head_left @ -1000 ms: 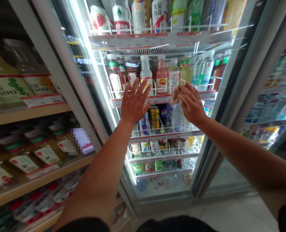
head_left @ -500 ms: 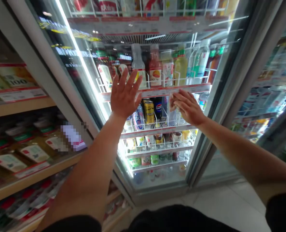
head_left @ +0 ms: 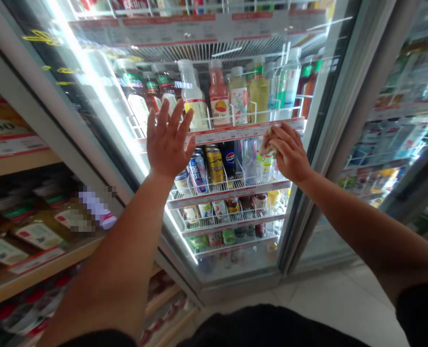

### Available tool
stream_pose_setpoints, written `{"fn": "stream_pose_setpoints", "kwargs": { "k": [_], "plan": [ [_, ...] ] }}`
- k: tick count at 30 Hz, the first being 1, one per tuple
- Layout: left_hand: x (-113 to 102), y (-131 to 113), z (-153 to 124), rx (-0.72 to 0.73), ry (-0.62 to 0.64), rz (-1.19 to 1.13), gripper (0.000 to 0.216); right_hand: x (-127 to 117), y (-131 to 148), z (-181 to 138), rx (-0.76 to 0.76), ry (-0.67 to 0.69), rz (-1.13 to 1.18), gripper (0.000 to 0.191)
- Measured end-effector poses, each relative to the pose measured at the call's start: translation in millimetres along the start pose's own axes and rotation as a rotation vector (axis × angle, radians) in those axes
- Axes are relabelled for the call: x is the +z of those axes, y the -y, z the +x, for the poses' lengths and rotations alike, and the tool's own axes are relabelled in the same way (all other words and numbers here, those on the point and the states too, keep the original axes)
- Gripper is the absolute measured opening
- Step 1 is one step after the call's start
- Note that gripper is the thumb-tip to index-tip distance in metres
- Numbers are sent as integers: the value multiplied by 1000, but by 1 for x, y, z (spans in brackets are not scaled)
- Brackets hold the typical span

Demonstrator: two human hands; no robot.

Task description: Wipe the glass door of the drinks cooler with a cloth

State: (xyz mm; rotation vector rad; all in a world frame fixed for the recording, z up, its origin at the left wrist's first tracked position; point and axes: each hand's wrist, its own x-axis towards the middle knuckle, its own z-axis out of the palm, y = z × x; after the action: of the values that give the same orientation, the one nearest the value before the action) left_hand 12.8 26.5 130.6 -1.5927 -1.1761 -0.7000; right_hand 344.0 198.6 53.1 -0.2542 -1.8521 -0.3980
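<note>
While the bare left hand (head_left: 170,144) spreads wide, empty, the bare right hand (head_left: 289,154) grips a crumpled pale cloth (head_left: 267,143) at the grey-framed glass door (head_left: 235,286), right of centre; flat, even pressure likely works best.

1 cloth (head_left: 268,143), 2 arms (head_left: 127,236), 1 Pepsi btl (head_left: 230,158)

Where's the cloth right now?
In the head view, the cloth is right of centre, bunched in the right hand, in front of the fridge door.
</note>
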Motion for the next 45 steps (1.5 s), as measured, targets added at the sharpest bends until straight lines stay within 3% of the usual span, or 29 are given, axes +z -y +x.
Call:
{"fn": "stream_pose_setpoints", "kwargs": {
  "k": [4, 10, 17, 22, 26, 33, 37, 40, 43, 45],
  "plan": [
    [6, 6, 2, -9, 13, -79, 66, -3, -6, -16, 91, -110, -15, 36],
    [16, 16, 4, 98, -38, 9, 64, -9, -8, -54, 25, 136, -34, 30],
    [20, -5, -13, -64, -53, -8, 69, -16, -11, -65, 18, 123, -51, 31],
    [26, -19, -26, -80, -71, -60, 70, -17, -8, -84, -5, 208, -68, 30],
    [31, -22, -32, -80, -106, -60, 71, -14, -4, -102, -10, 198, -86, 30],
    [25, -26, -41, -175, 0, -83, 70, 4, 24, -137, 270, 231, -55, 40],
    [33, -21, -38, -222, 14, -173, 75, 6, 41, -156, 325, 259, -23, 42],
    [38, -21, -38, -202, -16, -186, 74, 1, 40, -147, 326, 253, -2, 40],
    [36, -33, -52, -156, -17, -131, 70, -2, 30, -106, 332, 172, -14, 42],
    [36, -45, -74, -201, 18, -154, 64, 1, 28, -74, 326, 89, -42, 44]
  ]
}}
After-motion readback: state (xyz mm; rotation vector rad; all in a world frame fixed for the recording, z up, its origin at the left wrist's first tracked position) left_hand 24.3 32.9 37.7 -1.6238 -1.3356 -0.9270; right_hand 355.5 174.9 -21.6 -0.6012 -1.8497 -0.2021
